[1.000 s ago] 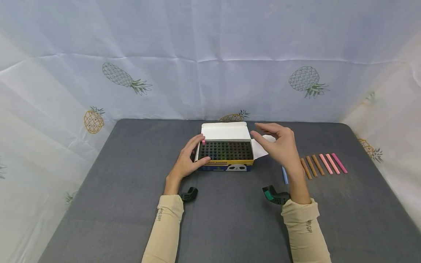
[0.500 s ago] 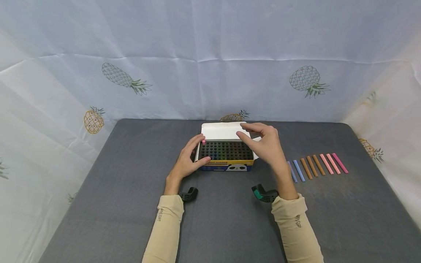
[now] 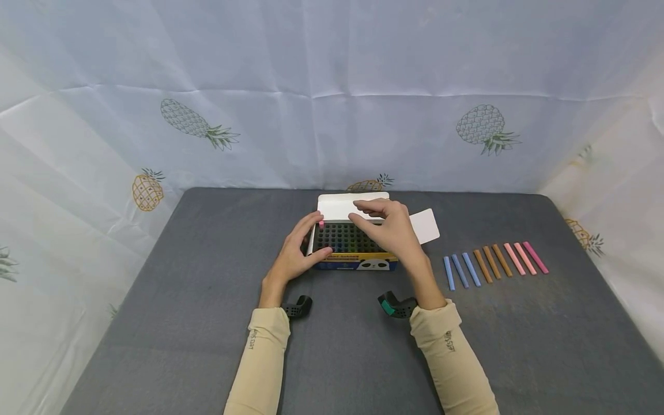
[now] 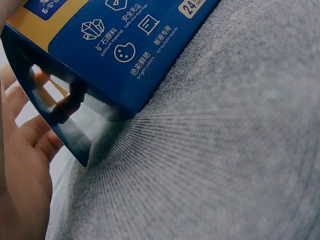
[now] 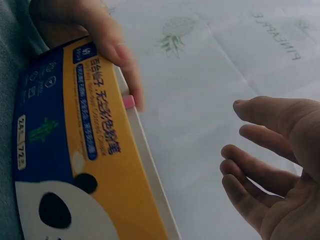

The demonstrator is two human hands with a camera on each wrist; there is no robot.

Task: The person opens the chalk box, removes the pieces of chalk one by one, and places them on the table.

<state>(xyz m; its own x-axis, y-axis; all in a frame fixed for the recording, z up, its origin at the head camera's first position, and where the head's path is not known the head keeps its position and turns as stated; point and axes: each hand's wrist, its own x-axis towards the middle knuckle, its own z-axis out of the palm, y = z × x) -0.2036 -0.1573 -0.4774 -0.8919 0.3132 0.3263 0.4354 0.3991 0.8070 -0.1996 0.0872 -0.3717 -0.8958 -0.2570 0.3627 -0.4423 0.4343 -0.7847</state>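
Observation:
A blue and yellow chalk box (image 3: 332, 265) with a panda print stands on the table, its lid raised at the back. Inside is a dark holder (image 3: 339, 237) full of round holes; one pink chalk stick (image 3: 321, 224) pokes up at its back left corner. My left hand (image 3: 292, 257) holds the box's left end, thumb at the front and fingers towards the back. Above the right part of the box hovers my right hand (image 3: 389, 229), thumb and fingers spread apart, nothing between them, as the right wrist view (image 5: 280, 165) confirms.
Right of the box, a row of loose chalk lies on the grey table (image 3: 363, 357): blue sticks (image 3: 459, 271), brown sticks (image 3: 490, 264), light pink sticks (image 3: 520, 258) and a magenta stick (image 3: 536, 257). A white side flap (image 3: 425, 226) sticks out rightward. A pineapple-print curtain (image 3: 332, 138) hangs behind.
My right hand has moved left from beside the box's right flap to above its holes, uncovering the flap and the blue chalk sticks. My left hand has stayed put.

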